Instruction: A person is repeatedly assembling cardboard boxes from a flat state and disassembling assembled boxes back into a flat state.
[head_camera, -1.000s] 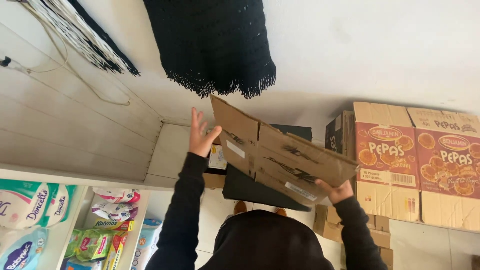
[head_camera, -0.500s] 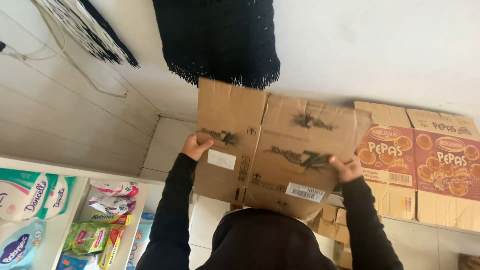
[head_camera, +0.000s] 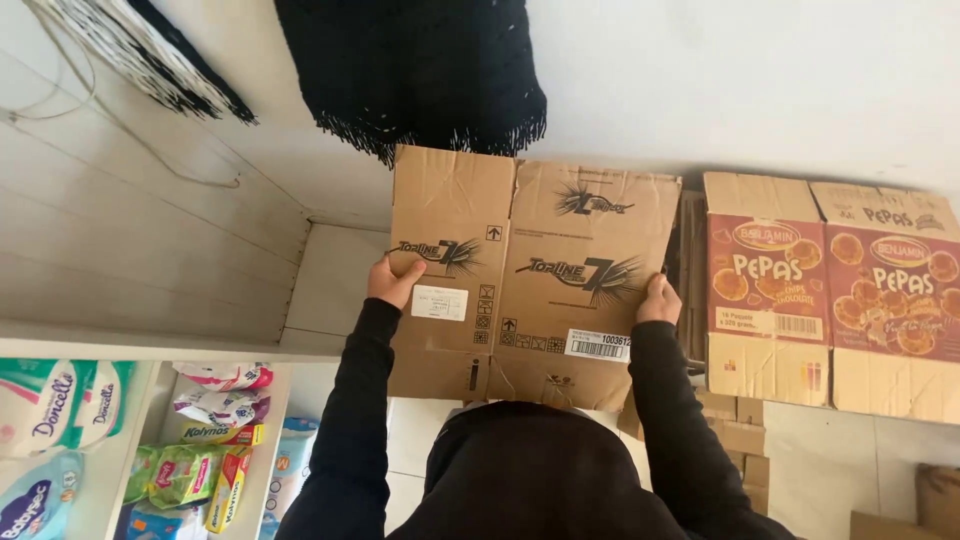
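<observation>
White wall (head_camera: 760, 90) fills the upper part of the view, with pale plank shelving (head_camera: 130, 250) running off to the left of the flattened cardboard box (head_camera: 535, 275), which sits at the middle and serves as the landmark. That flattened cardboard box is held up flat against the wall, its printed face toward the camera. Above it hangs a black fringed cloth (head_camera: 420, 70), its fringe just reaching the box's top edge. Right of the box, just beside it, stand two red-and-brown biscuit cartons (head_camera: 830, 290) side by side (more folded cardboard lies stacked beneath them). Below and left of the box, a shelf holds packs of tissue and wipes (head_camera: 60, 440) in green, white and blue wrappers. Up and left of the box a black-and-white striped item (head_camera: 140, 50) hangs. The left hand (head_camera: 393, 280) grips the box's left edge, fingers curled around it; the right hand (head_camera: 658, 300) clasps the right edge the same way, both in black sleeves.
</observation>
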